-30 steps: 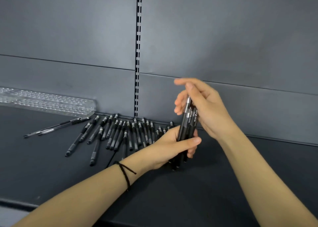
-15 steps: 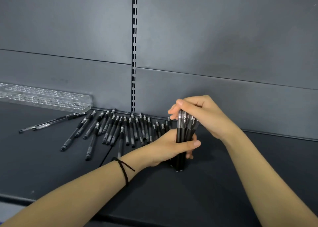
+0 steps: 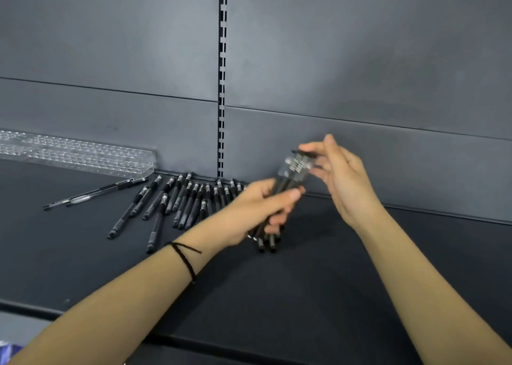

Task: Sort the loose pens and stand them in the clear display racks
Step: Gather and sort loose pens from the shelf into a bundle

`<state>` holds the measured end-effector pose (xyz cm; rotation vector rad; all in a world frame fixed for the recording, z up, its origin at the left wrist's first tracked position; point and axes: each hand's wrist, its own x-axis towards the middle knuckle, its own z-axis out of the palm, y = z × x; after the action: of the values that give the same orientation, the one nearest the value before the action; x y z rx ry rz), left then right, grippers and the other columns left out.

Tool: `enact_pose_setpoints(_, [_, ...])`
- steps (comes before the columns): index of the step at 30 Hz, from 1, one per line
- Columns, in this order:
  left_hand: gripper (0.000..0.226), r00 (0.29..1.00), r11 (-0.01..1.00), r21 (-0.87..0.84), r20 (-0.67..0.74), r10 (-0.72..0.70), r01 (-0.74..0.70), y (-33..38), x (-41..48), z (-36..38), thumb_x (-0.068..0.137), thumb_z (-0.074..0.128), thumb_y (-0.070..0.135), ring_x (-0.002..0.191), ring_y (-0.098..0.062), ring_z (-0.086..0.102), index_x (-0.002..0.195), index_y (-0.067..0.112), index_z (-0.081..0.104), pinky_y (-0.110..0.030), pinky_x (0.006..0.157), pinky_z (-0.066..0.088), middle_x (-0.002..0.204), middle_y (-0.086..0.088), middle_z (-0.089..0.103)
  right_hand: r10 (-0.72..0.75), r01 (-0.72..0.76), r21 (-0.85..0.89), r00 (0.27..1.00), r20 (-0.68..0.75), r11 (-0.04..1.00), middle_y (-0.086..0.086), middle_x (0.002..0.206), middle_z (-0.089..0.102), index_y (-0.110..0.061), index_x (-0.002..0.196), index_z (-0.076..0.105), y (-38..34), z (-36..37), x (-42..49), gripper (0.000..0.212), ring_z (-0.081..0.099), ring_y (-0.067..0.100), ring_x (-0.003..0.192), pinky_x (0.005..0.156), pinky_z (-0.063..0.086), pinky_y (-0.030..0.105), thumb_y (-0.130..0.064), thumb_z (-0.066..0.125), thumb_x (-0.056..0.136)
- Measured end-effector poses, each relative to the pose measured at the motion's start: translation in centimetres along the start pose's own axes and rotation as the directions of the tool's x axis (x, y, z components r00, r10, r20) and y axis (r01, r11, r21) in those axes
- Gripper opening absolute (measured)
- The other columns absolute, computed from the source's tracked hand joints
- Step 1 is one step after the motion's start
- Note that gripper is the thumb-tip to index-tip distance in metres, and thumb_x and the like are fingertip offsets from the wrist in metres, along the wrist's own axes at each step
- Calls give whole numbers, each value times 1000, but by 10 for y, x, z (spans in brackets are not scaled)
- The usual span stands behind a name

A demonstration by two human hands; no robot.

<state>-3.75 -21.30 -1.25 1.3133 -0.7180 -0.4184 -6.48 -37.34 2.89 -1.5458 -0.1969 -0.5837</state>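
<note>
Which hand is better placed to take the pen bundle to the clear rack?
Left, likely. The left hand grips the pen bundle, and the clear rack sits on its side. The right hand is open by the bundle's tops, farther off.

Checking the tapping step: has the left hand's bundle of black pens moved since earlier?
Yes. The bundle of black pens stood parallel to the slotted vertical wall strip; now its top leans right, away from it.

There were one rack (image 3: pixel 83 157), roughly twenty loose pens (image 3: pixel 180 198), one wrist cord (image 3: pixel 184 259), one left hand (image 3: pixel 249 212), one right hand (image 3: pixel 343 182) and one pen bundle (image 3: pixel 288 182) too blurred to count.
</note>
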Motion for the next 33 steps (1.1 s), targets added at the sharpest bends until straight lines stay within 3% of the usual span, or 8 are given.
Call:
enact_pose_setpoints(2, [15, 989, 994, -104, -150, 10, -26, 7, 5, -26, 98, 51, 16, 42, -4, 35, 107, 6, 57, -15, 36, 26, 61, 6, 46, 53, -54, -10, 995, -80, 999, 2, 104, 71, -19, 96, 67, 5, -5, 2, 27, 68, 16, 91, 77, 54, 26, -30, 44, 103])
enact_pose_setpoints(6, [11, 934, 954, -295, -352, -64, -46, 6, 11, -72, 99, 50, 23, 40, -3, 32, 95, 13, 53, -14, 34, 25, 61, 5, 39, 216, -231, -104, 966, -141, 967, 5, 92, 70, -17, 86, 68, 20, -10, 0, 20, 65, 15, 76, 66, 53, 24, -17, 51, 98])
enact_pose_setpoints(14, [19, 896, 958, -287, -429, -116, -14, 3, 13, -81, 98, 54, 32, 39, -4, 28, 90, 16, 48, -16, 32, 23, 58, 7, 37, 346, -334, -379, 937, -38, 863, 1, 81, 69, -17, 81, 68, 37, -8, -3, 20, 63, 12, 69, 58, 48, 23, -18, 55, 96])
enact_pose_setpoints(17, [21, 887, 987, -160, -453, -95, 25, 9, 12, -80, 99, 55, 30, 39, -5, 28, 86, 16, 45, -17, 33, 24, 59, 5, 37, 342, -205, -649, 935, 92, 733, -1, 77, 69, -21, 76, 68, 44, -3, -9, 17, 63, 12, 69, 61, 50, 25, -19, 60, 90])
enact_pose_setpoints(19, [20, 896, 972, 214, -444, 10, 95, 16, 8, -84, 98, 57, 26, 37, -6, 32, 85, 15, 45, -20, 35, 29, 60, 2, 39, 284, -14, -822, 942, 180, 569, -5, 80, 70, -23, 77, 69, 47, -1, -13, 14, 64, 14, 77, 73, 52, 31, -24, 60, 88])
enact_pose_setpoints(23, [23, 941, 470, 868, -277, 195, 159, 38, -23, -111, 92, 65, 28, 46, -1, 47, 81, 18, 48, -15, 45, 35, 58, 7, 52, 220, 246, -864, 903, 369, 439, -8, 88, 64, -24, 83, 68, 44, 2, -19, 12, 60, 14, 84, 80, 51, 38, -26, 58, 89])
enact_pose_setpoints(26, [26, 940, 242, 939, -290, 179, 243, 51, -62, -140, 90, 67, 32, 62, -18, 55, 79, 19, 46, -28, 58, 41, 66, 3, 56, 162, 387, -838, 865, 474, 385, -7, 95, 60, -22, 93, 68, 44, 7, -24, 12, 57, 15, 92, 83, 48, 35, -27, 57, 92])
enact_pose_setpoints(33, [29, 913, -17, 930, -357, 195, 367, 51, -124, -188, 87, 66, 41, 84, -32, 61, 94, 20, 47, -34, 62, 38, 83, 0, 60, 168, 430, -811, 835, 525, 397, -12, 130, 56, -26, 127, 60, 36, 60, -26, 32, 50, 10, 120, 99, 43, 32, -32, 51, 97])
